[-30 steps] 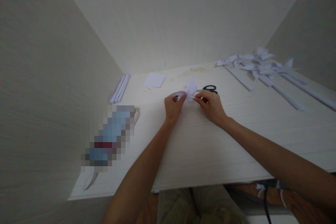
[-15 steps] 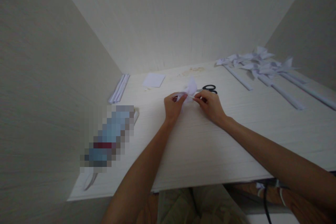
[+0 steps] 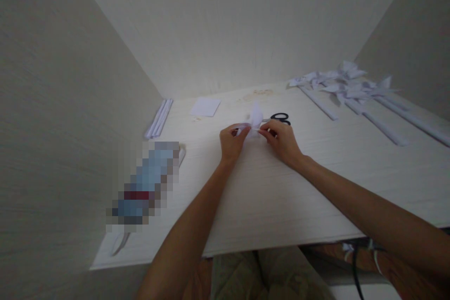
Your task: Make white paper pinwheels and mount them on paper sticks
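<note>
Left hand (image 3: 232,144) is pinching folded white paper (image 3: 257,115) over the surface (image 3: 267,197); right hand (image 3: 281,138), just beside, is pinching a small pale piece (image 3: 256,130) against it. Paper probably handling light, soft, easily creased: gathered middle likely offering the safest hold. Scissors (image 3: 280,116) are lying just beyond.

The head-worn camera looks forward and down from above the lap (image 3: 239,274), across the near table (image 3: 267,206).
</note>
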`<state>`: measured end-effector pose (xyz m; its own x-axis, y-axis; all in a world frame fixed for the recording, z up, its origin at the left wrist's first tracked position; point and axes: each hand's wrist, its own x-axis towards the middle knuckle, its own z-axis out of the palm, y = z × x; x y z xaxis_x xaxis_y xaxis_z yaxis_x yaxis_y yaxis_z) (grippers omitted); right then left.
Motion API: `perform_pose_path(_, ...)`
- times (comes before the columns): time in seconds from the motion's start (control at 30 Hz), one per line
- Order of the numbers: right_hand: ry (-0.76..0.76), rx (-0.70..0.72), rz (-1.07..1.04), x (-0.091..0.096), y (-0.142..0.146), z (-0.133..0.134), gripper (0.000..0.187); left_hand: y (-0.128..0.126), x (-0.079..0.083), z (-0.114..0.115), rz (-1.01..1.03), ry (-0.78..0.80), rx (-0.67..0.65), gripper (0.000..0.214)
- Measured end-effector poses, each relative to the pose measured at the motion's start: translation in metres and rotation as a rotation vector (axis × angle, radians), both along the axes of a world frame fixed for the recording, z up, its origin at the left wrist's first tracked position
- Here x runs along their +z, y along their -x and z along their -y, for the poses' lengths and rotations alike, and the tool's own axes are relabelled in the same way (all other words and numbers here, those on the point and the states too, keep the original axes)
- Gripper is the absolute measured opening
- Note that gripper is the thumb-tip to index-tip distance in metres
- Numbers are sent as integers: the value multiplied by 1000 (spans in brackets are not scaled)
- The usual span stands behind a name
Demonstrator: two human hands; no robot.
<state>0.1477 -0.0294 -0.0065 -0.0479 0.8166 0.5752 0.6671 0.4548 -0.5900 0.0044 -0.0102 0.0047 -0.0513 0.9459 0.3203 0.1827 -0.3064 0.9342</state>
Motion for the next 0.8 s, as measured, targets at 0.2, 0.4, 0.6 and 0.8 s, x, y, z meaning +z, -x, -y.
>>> perform_pose_path(0.2, 16, 16, -37, 0, 0, 0, 15, 0, 0, 0, -5, 0, -4, 6)
perform_pose_path(0.4, 30, 21, -50, 0, 0, 0, 14, 1, -1, 0, -7, -9, -8, 7)
perform_pose_path(0.6, 28, 17, -44, 1, 0, 0, 14, 0, -1, 0, 7, 11, -16, 7)
perform_pose_path(0.8, 16, 25, -32, 1, 1, 0, 12, 1, -1, -1, 1, -10, -16, 7)
